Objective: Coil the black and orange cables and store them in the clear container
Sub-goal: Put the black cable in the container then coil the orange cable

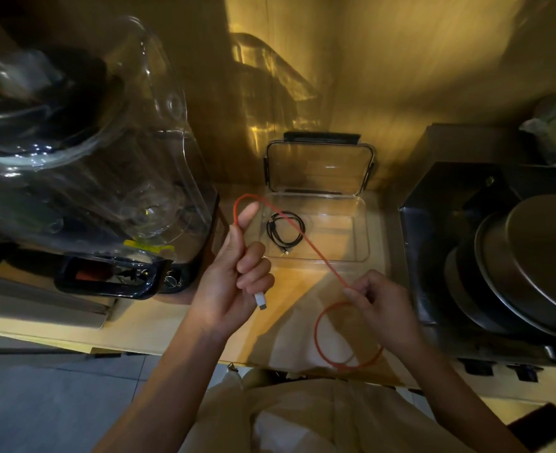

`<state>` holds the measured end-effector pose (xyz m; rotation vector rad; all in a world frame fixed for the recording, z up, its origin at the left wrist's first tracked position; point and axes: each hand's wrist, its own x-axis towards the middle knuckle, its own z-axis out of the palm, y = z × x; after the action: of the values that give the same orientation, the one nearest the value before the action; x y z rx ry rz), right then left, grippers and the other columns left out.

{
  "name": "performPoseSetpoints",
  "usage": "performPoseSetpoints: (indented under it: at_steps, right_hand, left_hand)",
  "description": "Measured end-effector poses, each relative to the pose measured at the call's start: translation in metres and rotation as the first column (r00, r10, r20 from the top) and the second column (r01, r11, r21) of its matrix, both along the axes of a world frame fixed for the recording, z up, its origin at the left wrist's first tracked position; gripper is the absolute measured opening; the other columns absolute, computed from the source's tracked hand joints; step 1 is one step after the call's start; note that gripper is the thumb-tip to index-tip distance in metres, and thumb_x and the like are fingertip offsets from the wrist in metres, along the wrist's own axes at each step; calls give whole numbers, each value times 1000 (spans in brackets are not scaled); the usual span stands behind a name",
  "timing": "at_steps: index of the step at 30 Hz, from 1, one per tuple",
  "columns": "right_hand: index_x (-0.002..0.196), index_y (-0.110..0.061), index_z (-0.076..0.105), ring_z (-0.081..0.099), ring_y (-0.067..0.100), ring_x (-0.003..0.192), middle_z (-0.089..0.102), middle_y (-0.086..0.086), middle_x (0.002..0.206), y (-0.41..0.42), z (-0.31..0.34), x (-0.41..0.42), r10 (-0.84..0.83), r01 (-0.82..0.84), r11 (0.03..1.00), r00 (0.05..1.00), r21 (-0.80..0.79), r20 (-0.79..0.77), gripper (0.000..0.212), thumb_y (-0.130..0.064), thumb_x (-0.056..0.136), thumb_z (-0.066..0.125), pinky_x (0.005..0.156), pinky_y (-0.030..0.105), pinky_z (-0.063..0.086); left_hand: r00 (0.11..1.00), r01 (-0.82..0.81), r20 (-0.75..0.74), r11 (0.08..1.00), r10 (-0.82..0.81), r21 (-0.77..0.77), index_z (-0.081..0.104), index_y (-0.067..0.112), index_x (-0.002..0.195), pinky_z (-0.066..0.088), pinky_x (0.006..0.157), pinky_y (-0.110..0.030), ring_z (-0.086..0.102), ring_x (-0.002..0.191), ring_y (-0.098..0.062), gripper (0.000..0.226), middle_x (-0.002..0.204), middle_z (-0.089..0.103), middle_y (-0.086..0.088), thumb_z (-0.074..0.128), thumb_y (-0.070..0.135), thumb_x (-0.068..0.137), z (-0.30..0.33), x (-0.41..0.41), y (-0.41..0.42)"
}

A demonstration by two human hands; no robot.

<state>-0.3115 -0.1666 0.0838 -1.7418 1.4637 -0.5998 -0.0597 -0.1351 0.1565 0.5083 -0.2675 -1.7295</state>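
At the left of the frame stands a tall clear plastic blender jar on a black base (113, 178), close beside the work; a wide swing of the cable could catch on it. Just right of it, at centre, the left hand (237, 273) is curled around the thin orange cable (306, 240), with the white plug end (260, 300) poking out below the fingers and one loop arching over the raised thumb. That loop looks loose, so it may well slip off the thumb and undo the coil if the grip relaxes. From there the cable runs taut down to the lower right, where the right hand (377, 305) pinches it between fingertips; the slack below hangs in a ring past the wooden counter edge (172, 325) and could snag or twist. Behind the hands, at centre, the clear rectangular plastic container (361, 223) sits with its hinged lid up; inside lies the thin black cable (284, 228), already coiled, at the left end, and nothing else that I can make out
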Motion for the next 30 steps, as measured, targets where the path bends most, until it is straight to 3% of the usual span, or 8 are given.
performPoseSetpoints:
  at_steps: [3,7,11,14,19,25,30]
  right_hand:
    - [74,-29,57,59,5,66,61,-5,66,4,1,10,84,-84,996,996,-3,-31,17,-33,89,65,59,34,52]
    - [75,-31,56,59,5,68,61,-4,64,9,2,18,171,-171,985,984,-3,-44,18,-38,90,62,58,29,50]
    - [78,-28,59,59,8,67,61,-5,63,12,6,21,284,-286,958,957,-15,-56,20,-45,89,59,54,22,43]
    - [80,-28,59,58,7,66,61,-8,64,13,10,24,389,-391,920,920,-36,-55,18,-42,90,60,56,19,41]
    - [84,-32,62,56,4,66,54,-20,67,13,21,34,540,-543,834,840,-93,-56,19,-46,91,52,59,23,44]
    - [87,-33,64,51,-10,71,48,-33,69,11,30,37,572,-583,802,813,-128,-110,21,-46,93,49,64,8,35]
    - [90,-34,63,55,-3,77,58,-21,80,11,33,36,547,-562,813,827,-151,-133,19,-45,95,48,67,18,43]
  left_hand:
    - [999,15,43,1000,-15,-3,49,24,139,28,44,-18,22,49,-7,42,61,24,5,30,37,105,-2,-2,-2]
    - [992,-14,128,999,10,35,44,13,145,33,49,-21,36,53,-9,44,65,39,1,38,25,104,-3,-2,-3]
    - [975,-29,220,1000,31,-12,41,25,146,42,50,-24,41,52,-11,44,62,41,0,37,28,103,0,-6,-2]
    - [927,-4,375,1000,12,-22,42,35,144,40,49,-25,38,50,-11,41,61,36,0,35,33,104,1,-11,-1]
    - [738,1,674,1000,-13,18,42,38,142,22,54,-30,28,55,-14,38,63,30,-1,33,33,106,1,-18,-4]
    - [431,140,888,984,-162,111,49,25,137,29,51,-26,33,53,-9,35,62,32,-3,34,31,106,-4,-21,-1]
    - [200,225,943,950,-265,219,54,25,131,38,53,-24,40,47,-7,32,56,39,0,35,29,106,-13,-23,6]
